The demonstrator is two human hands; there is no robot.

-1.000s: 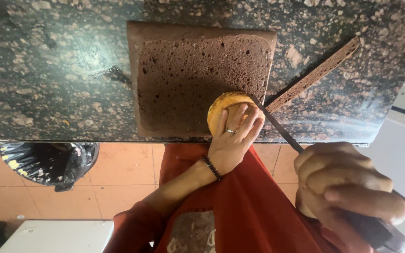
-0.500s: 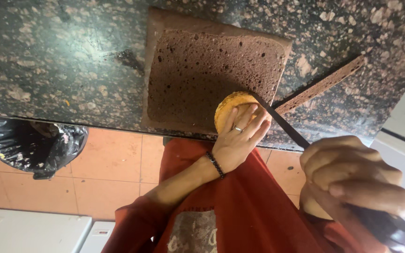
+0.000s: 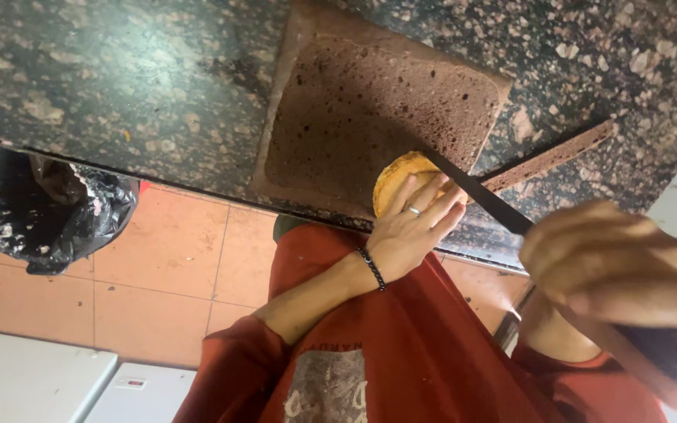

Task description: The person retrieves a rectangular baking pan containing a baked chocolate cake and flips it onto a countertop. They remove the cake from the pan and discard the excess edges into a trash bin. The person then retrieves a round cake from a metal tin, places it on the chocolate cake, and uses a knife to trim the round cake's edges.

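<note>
A square slab of brown sponge cake [image 3: 370, 117] lies on the dark speckled stone counter [image 3: 119, 78], near its front edge. A round yellow piece [image 3: 395, 174] rests on the slab's near corner. My left hand [image 3: 409, 231], with a ring and a dark bead bracelet, lies over that piece and holds it down. My right hand [image 3: 613, 266], blurred and close to the camera, grips the dark handle of a long knife [image 3: 479, 196]. The blade's tip touches the top right of the yellow piece.
A thin cut strip of brown cake [image 3: 550, 157] lies on the counter right of the slab. A black bin bag [image 3: 48, 211] hangs below the counter edge at left, over the orange tiled floor [image 3: 174, 266]. White boxes [image 3: 33, 384] stand at lower left.
The view has drifted, so the slab sits further right and tilted. The knife blade has stayed against the yellow piece. My right hand has risen in the view.
</note>
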